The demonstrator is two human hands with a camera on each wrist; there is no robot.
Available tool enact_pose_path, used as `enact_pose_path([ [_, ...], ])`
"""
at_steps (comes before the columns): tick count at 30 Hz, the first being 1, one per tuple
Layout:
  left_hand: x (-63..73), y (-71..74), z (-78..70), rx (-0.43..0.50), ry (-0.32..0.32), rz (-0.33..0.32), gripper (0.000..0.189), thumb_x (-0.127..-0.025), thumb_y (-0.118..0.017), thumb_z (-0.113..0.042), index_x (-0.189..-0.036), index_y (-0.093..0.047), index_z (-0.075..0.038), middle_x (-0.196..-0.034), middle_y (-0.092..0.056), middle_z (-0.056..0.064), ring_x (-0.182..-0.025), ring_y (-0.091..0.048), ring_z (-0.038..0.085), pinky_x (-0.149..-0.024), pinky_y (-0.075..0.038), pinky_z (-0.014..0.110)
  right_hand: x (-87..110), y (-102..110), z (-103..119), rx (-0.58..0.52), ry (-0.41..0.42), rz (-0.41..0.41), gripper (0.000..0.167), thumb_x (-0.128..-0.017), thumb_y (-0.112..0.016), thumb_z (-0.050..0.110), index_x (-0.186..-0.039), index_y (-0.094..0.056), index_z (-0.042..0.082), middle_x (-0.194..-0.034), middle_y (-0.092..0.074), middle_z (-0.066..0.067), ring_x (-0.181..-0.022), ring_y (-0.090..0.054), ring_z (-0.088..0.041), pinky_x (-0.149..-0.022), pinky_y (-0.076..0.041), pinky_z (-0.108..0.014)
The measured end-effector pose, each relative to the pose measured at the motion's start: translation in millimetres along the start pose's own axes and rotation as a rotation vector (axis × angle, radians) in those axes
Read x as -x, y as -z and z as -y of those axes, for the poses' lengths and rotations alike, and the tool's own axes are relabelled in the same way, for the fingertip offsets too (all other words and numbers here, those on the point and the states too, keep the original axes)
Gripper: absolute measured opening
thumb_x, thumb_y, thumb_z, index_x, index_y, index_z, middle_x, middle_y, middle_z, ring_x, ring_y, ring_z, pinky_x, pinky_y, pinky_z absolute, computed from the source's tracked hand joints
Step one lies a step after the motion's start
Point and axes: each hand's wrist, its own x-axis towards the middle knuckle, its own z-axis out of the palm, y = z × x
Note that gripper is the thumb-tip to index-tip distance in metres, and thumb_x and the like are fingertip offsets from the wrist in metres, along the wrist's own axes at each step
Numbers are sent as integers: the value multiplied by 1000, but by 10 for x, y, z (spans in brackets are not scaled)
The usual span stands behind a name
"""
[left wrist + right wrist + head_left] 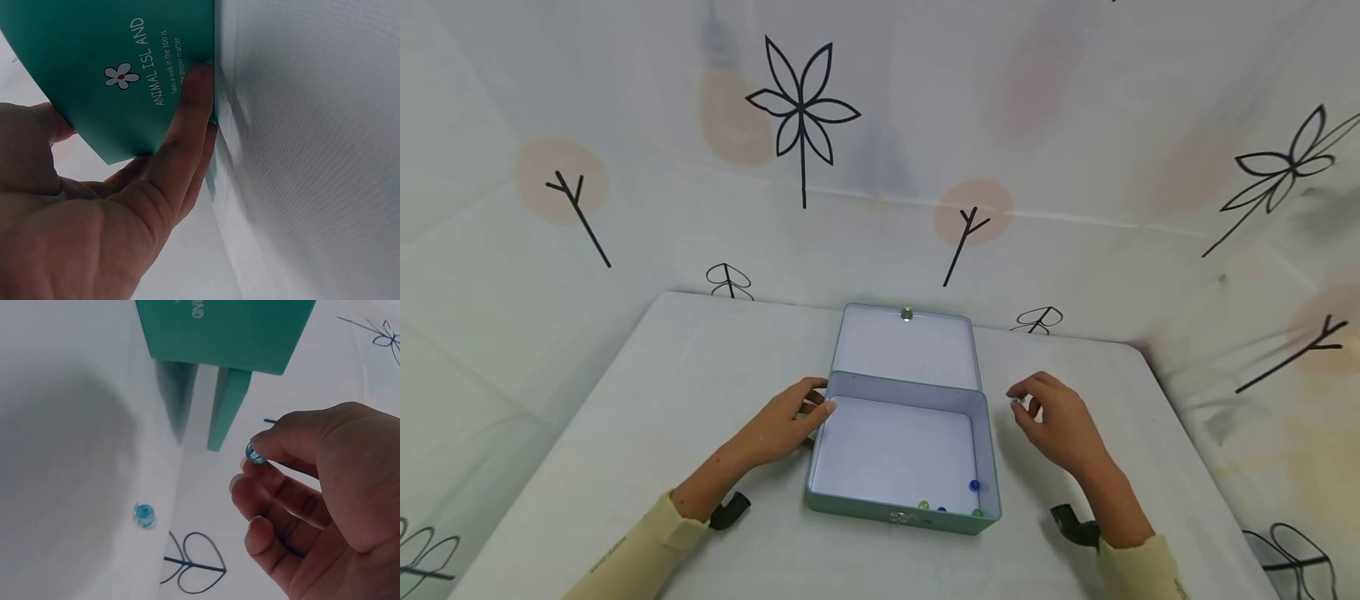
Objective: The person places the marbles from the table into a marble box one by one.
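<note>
A green metal box (880, 508) with a pale lining stands on the table, its hinged lid (906, 346) laid back. My left hand (786, 425) holds the box's left wall, thumb at the rim and fingers against the printed outside (125, 112). Right of the box, my right hand (1060, 425) pinches a clear glass marble with blue streaks (254, 454) between thumb and index finger, above the table. Inside the box, a blue marble (974, 485), a yellow-green marble (923, 505), another blue marble (942, 509) and a green marble (977, 513) lie near the front right.
A clear and blue marble (145, 515) lies on the white tabletop (715, 358) below the right hand in the right wrist view. White cloth (880, 250) printed with black plant drawings hangs behind the table and along its sides. A latch (907, 313) sits on the lid's far edge.
</note>
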Motion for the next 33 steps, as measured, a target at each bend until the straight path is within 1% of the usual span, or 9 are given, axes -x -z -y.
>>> enact_pose_path([
  [7, 18, 2, -32, 10, 2, 0, 62, -111, -59, -38, -160, -40, -4, -139, -60, 16, -128, -62, 33, -79, -65, 39, 13, 15, 141, -7, 11, 19, 18, -89, -81, -1, -104, -77, 7, -103, -69, -2, -78, -59, -13, -60, -50, -24],
  [15, 21, 3, -36, 9, 1, -2, 63, -111, -59, -38, -160, -39, -4, -140, -60, 16, -129, -62, 33, -79, -65, 38, 16, 30, 286, -10, 63, 13, 19, -88, -82, 0, -104, -77, 9, -103, -69, 1, -77, -59, -13, -59, -50, -24],
  [20, 20, 3, -31, 10, 1, -2, 64, -110, -59, -39, -160, -39, -4, -140, -60, 16, -129, -63, 34, -79, -65, 37, 27, 34, 360, -23, 100, 8, 24, -86, -83, -3, -103, -76, 12, -103, -68, 3, -78, -60, -12, -59, -51, -23],
  [24, 21, 3, -31, 9, -3, -1, 63, -111, -59, -39, -160, -39, -4, -140, -60, 17, -129, -62, 34, -79, -65, 37, 38, 36, 428, -36, 129, 5, 25, -85, -84, -4, -103, -76, 11, -103, -68, 4, -79, -60, -13, -60, -50, -22],
  [33, 13, 1, -29, 10, -6, 1, 62, -111, -59, -38, -159, -40, -5, -139, -60, 16, -128, -63, 33, -78, -65, 37, 60, 8, 604, -54, 134, 56, 26, -85, -85, -2, -101, -75, 16, -104, -68, 6, -80, -58, -10, -61, -54, -23],
])
